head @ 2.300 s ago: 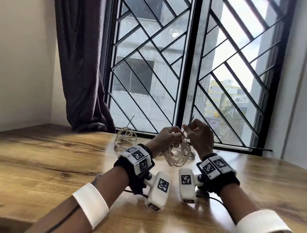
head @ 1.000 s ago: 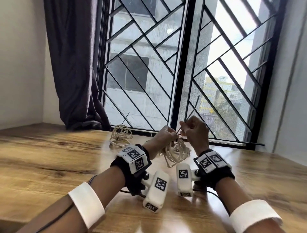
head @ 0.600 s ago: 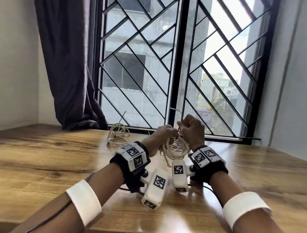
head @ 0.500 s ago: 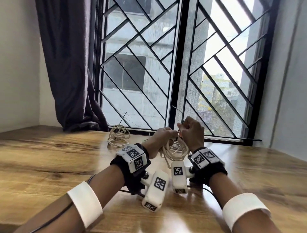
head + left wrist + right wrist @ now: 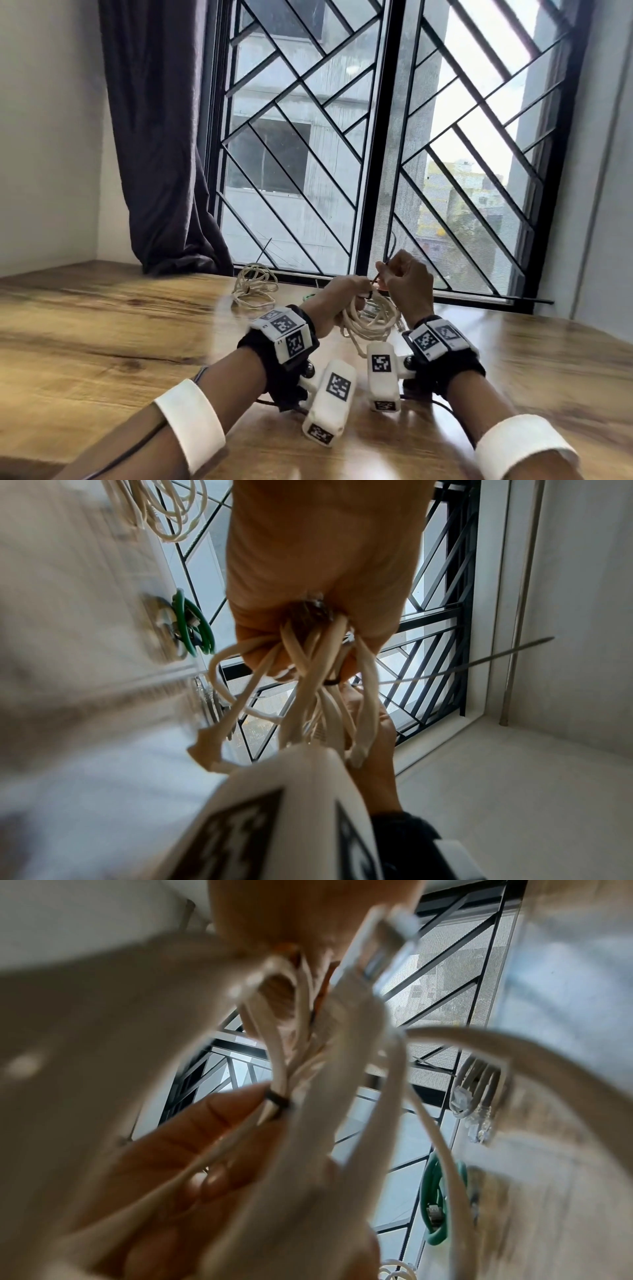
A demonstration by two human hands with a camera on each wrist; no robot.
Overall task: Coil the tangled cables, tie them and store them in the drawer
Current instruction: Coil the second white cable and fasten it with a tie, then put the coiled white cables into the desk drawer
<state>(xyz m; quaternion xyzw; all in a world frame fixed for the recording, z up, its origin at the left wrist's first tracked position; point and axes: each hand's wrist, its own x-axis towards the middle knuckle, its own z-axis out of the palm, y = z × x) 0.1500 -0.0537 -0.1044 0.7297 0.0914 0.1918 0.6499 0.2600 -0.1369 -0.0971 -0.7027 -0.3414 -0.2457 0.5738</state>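
A cream coiled cable point(image 5: 368, 323) hangs just above the wooden table point(image 5: 102, 335), bunched at its top in my left hand point(image 5: 337, 298). A thin black zip tie point(image 5: 369, 294) circles that bunch. My right hand point(image 5: 407, 284) pinches the tie's tail beside the left hand's fingertips. In the left wrist view the loops point(image 5: 308, 696) spill from the fist and the tie's tail point(image 5: 479, 664) sticks out to the right. The right wrist view shows the black band point(image 5: 277, 1104) against my left hand's fingertips point(image 5: 219, 1107). No drawer is in view.
A second cream coil point(image 5: 253, 287), bound with a dark tie, lies on the table near the window. A green cable coil point(image 5: 192, 626) and a bundle of cables with clear plugs point(image 5: 476, 1104) lie by the window sill. The barred window point(image 5: 376, 154) and a dark curtain point(image 5: 164, 137) stand behind.
Both hands have stayed together at the top of the cream coil, working the black tie. The head view has tilted up a little; the coils on the table have not moved.
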